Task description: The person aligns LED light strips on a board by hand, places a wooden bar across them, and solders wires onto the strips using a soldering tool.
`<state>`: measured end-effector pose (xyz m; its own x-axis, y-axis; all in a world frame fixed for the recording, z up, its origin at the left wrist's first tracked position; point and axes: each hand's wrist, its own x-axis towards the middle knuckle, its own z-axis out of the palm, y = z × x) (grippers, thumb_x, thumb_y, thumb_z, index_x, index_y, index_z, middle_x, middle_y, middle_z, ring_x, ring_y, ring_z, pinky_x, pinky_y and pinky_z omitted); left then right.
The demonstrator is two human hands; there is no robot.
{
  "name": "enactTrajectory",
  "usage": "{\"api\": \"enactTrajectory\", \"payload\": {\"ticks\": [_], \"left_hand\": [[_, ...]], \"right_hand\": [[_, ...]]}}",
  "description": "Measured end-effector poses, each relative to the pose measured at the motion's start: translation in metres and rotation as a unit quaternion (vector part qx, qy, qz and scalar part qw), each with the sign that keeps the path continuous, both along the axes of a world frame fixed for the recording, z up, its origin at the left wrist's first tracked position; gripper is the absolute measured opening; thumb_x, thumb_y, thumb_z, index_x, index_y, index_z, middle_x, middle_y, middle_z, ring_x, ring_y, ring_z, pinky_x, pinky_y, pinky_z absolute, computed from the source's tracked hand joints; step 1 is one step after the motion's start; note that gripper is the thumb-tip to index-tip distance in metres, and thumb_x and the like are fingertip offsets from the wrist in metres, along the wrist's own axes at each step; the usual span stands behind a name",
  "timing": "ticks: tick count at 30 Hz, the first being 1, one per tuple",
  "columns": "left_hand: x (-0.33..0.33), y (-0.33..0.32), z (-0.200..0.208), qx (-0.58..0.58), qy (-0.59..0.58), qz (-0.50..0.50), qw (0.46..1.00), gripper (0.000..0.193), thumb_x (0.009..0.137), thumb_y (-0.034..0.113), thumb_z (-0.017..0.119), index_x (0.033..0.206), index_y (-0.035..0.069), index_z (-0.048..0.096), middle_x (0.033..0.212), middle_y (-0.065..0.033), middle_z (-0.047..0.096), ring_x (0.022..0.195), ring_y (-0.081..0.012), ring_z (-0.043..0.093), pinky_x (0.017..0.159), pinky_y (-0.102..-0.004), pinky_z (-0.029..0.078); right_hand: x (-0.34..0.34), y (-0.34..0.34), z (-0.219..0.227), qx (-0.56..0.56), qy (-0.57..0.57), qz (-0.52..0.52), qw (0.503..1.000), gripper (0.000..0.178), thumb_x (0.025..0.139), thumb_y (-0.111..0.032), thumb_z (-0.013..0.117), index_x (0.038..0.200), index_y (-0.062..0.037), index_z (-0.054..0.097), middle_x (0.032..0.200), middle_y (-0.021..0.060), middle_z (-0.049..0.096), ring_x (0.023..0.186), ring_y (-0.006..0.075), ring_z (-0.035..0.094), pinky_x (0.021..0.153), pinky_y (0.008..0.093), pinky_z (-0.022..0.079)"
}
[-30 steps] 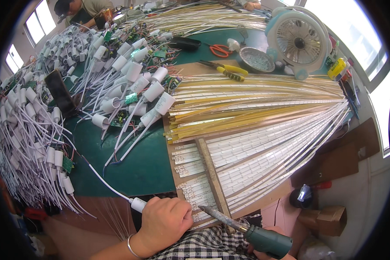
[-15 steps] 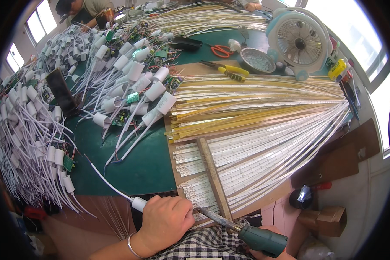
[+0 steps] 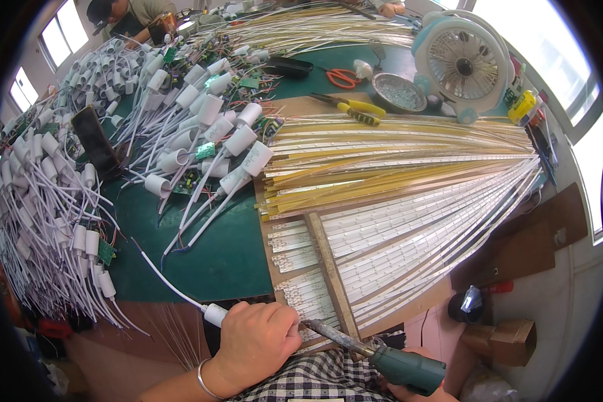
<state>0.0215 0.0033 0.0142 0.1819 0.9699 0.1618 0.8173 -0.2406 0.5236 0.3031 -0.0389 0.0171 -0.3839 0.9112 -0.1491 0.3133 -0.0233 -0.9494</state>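
Note:
My left hand [image 3: 260,342], a bangle at its wrist, is closed around a white cylindrical cap [image 3: 214,315] with a white cable [image 3: 159,275] running out to the upper left. The fingers hide the cap's other end. At the lower right my right hand [image 3: 415,385] grips the green handle of a soldering iron [image 3: 409,368], partly hidden under it. The iron's tip lies just right of my left fingers, at the near ends of white LED strips [image 3: 308,295]. Whether the tip touches anything cannot be made out. A wooden bar [image 3: 329,271] lies across the strips.
Piles of white capped cables [image 3: 47,234] with circuit boards cover the left of the green table [image 3: 214,275]. Beyond the strips lie yellow-handled pliers [image 3: 358,110], orange-handled scissors [image 3: 342,79], a metal bowl [image 3: 399,94] and a fan [image 3: 462,67]. A co-worker [image 3: 137,20] sits at the far left.
Almost nothing differs. The soldering iron's handle has shifted very slightly; my left hand and the cap stay where they were.

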Motion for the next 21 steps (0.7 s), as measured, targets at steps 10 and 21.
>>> {"api": "enactTrajectory", "payload": {"ticks": [10,21], "left_hand": [[0.000,0.000,0.000,-0.006,-0.007,0.002,1.000,0.012,0.067,0.010,0.069,0.071,0.010,0.058,0.061,-0.0023,0.057,0.054,-0.0230,0.055,0.055,-0.0356,0.038],[0.001,-0.001,0.000,-0.014,-0.002,0.011,1.000,0.011,0.067,0.010,0.069,0.070,0.010,0.058,0.060,-0.0020,0.057,0.054,-0.0230,0.054,0.055,-0.0357,0.038]], "right_hand": [[0.005,-0.001,0.004,-0.134,0.227,-0.149,0.953,0.040,0.092,-0.019,0.064,0.123,0.0025,0.052,0.106,0.0130,0.062,0.076,0.0171,0.063,0.070,0.0301,0.052],[0.004,0.009,-0.009,-0.063,0.262,-0.268,0.925,0.064,0.083,-0.037,0.068,0.123,0.0068,0.043,0.106,0.0158,0.057,0.060,0.0250,0.063,0.059,0.0400,0.056]]}}
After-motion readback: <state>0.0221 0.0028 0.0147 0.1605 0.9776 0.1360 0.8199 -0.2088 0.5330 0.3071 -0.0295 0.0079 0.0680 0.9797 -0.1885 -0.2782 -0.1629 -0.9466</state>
